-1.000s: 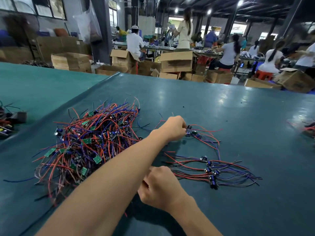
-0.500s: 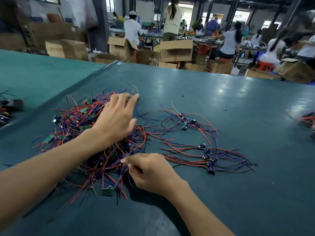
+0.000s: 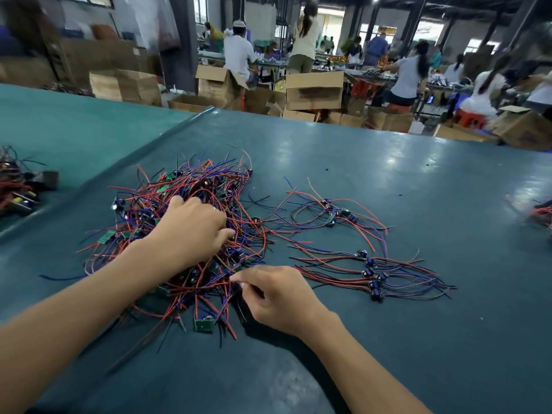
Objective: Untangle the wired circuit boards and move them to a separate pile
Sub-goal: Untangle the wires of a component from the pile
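Observation:
A tangled heap [image 3: 191, 204] of small green circuit boards with red, blue and black wires lies at the left centre of the dark green table [image 3: 418, 339]. My left hand [image 3: 191, 228] lies on top of the heap, its fingers curled down into the wires. At the heap's near right edge my right hand [image 3: 274, 294] pinches some wires between thumb and forefinger. To the right lie the sorted boards: one loose bunch [image 3: 337, 213] farther back and a straighter bundle [image 3: 373, 276] nearer to me. One green board [image 3: 204, 324] sticks out at the heap's front.
Another wire clump with parts [image 3: 21, 186] sits on the lighter green table at far left. More wires [image 3: 540, 210] lie blurred at the right edge. Cardboard boxes [image 3: 313, 91] and seated workers are beyond the table's far edge.
My left hand left the sorted bunch on the right, swung back over the heap and has now sunk its fingers into it. My right hand moved up to the heap's edge and pinches wires.

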Available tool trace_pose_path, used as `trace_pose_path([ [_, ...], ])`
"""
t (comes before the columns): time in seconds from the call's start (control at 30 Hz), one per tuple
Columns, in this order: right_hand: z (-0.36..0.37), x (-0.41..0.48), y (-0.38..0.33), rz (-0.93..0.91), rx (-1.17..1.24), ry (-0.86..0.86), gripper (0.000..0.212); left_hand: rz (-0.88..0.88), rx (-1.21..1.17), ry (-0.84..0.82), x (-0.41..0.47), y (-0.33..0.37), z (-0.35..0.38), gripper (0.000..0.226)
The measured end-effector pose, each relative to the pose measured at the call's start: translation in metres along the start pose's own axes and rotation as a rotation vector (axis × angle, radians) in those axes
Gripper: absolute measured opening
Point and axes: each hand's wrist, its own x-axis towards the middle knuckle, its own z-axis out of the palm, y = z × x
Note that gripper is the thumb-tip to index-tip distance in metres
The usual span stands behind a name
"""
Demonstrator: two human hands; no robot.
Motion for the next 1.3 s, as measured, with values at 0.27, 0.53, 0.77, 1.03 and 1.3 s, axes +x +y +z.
trace_pose_path([
  [0.27, -0.001, -0.001, 0.000, -0.069, -0.013, 0.049, 0.023, 0.209, -0.173, 0.011, 0.046, 0.043, 0.020, 0.054],
  [0.53, 0.000, -0.001, 0.001, -0.068, 0.009, 0.027, 0.022, 0.056, -0.163, -0.087, 0.063, 0.045, 0.039, 0.033],
  [0.77, -0.003, 0.000, -0.003, -0.042, 0.028, 0.010, 0.024, 0.055, -0.265, -0.250, 0.070, 0.035, 0.026, 0.030],
  [1.03, -0.004, 0.001, -0.004, -0.019, -0.010, -0.049, 0.029, 0.019, -0.882, 0.115, 0.068, 0.024, -0.036, 0.024],
  [1.3, -0.001, 0.001, -0.003, -0.019, 0.013, -0.021, 0.025, 0.004, -1.684, -0.162, 0.053, 0.033, -0.069, 0.020],
])
